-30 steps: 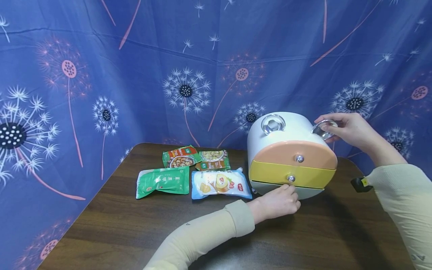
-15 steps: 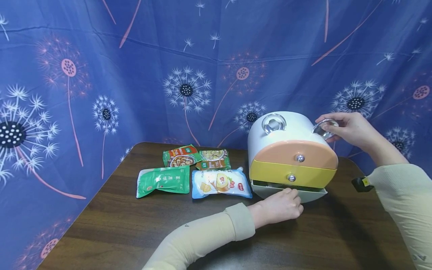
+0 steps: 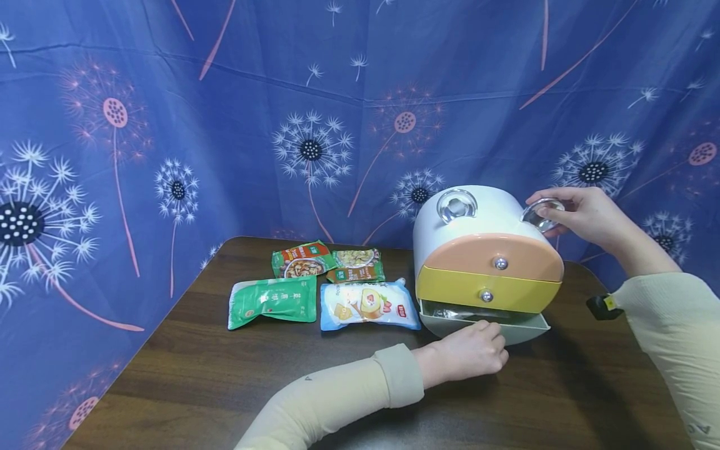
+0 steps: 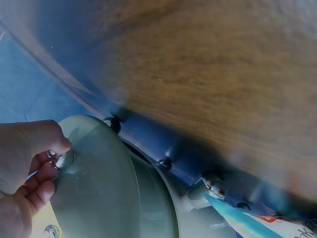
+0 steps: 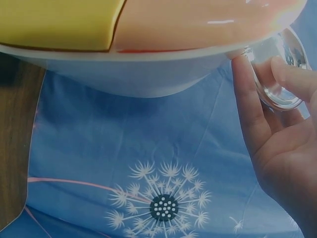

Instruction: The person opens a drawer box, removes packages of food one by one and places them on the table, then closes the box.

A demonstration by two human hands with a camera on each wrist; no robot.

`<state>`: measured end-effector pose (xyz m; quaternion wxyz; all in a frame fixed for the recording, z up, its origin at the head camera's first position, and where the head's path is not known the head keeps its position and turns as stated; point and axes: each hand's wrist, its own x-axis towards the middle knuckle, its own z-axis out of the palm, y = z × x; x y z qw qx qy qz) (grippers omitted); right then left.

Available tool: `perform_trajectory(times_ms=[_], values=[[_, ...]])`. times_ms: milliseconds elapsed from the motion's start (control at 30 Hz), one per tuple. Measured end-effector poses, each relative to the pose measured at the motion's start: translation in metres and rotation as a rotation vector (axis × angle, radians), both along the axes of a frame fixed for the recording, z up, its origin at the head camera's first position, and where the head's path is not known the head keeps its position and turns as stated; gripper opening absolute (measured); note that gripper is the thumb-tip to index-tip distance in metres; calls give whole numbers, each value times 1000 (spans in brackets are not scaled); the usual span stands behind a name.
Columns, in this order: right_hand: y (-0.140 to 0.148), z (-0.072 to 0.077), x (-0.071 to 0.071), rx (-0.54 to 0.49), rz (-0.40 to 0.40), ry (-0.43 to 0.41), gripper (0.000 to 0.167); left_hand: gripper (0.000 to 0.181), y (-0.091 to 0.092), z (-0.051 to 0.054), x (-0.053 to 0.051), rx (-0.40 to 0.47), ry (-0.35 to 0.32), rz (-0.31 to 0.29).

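A small round-topped white cabinet (image 3: 488, 209) stands at the right of the table, with orange, yellow and pale grey-green drawers. My left hand (image 3: 469, 354) pinches the silver knob (image 4: 62, 160) of the grey-green bottom drawer (image 3: 523, 335), which is pulled partway out. Something shiny and clear, its kind unclear, shows inside that drawer. With thumb and fingers, my right hand (image 3: 593, 215) grips the silver ear-shaped piece (image 5: 293, 47) on the cabinet's upper right. The upper two drawers, orange (image 3: 467, 257) and yellow (image 3: 452, 289), are closed.
Left of the cabinet lie a white-and-blue food packet (image 3: 368, 306) and a green packet (image 3: 272, 301). Behind them are two smaller packets, one red-green (image 3: 302, 259) and one orange-green (image 3: 357, 265). A blue dandelion-print cloth (image 3: 236, 137) hangs behind the wooden table (image 3: 185, 369).
The bottom drawer has slid out toward me, and my left hand has moved slightly toward me with its knob. My right hand keeps its grip on the silver ear-shaped piece.
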<state>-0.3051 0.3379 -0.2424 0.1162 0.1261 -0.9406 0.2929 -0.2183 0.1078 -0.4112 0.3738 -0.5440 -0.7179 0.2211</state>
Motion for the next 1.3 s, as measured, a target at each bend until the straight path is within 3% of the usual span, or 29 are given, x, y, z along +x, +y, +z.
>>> perform_trajectory(times_ms=[133,300,333,567,967,1300], values=[[0,0,1,4,1,4,40,35,-5,9,9,17,23,-1],[0,0,2,0,7,5,40,36,-5,8,12,22,25,-9],[0,0,2,-3,10,6,40,36,-5,8,13,23,25,-12],[1,0,1,-8,20,4,37,35,10,-22,0,27,11,-17],[1,1,1,-9,26,4,36,35,9,-21,10,24,-7,-37],[1,1,2,3,18,5,37,39,9,-23,14,21,43,-45]])
